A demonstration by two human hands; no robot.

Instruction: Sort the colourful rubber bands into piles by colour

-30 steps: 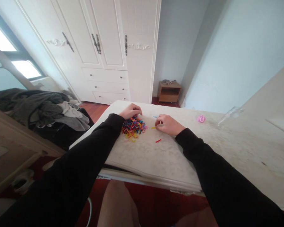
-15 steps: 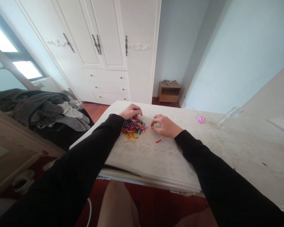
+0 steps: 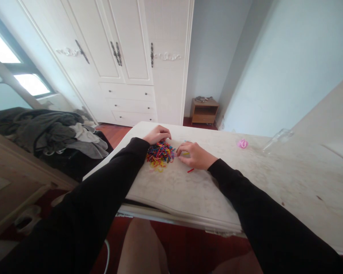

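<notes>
A pile of small, many-coloured rubber bands (image 3: 160,154) lies on the pale table (image 3: 174,190). My left hand (image 3: 159,134) rests against the pile's far side, its fingers loosely bent with nothing visible in them. At the right edge of the pile, my right hand (image 3: 196,154) brings thumb and forefinger together on a pinkish rubber band (image 3: 175,154); the tips are small and hard to make out. Under its arched fingers shows a yellow band (image 3: 186,153). A red strip (image 3: 190,170) lies just in front of that hand, apart from the pile.
Farther right on the table are a pink bundle (image 3: 242,143) and a clear bottle (image 3: 278,140) lying tilted. Dark and grey clothes (image 3: 60,133) are heaped at the left. A white wardrobe (image 3: 125,68) and a small wooden cabinet (image 3: 205,112) stand beyond the table.
My right hand has moved left to the pile's edge, and its fingertips have closed in on a pinkish band. A yellow band now shows beneath it. My left hand stays put.
</notes>
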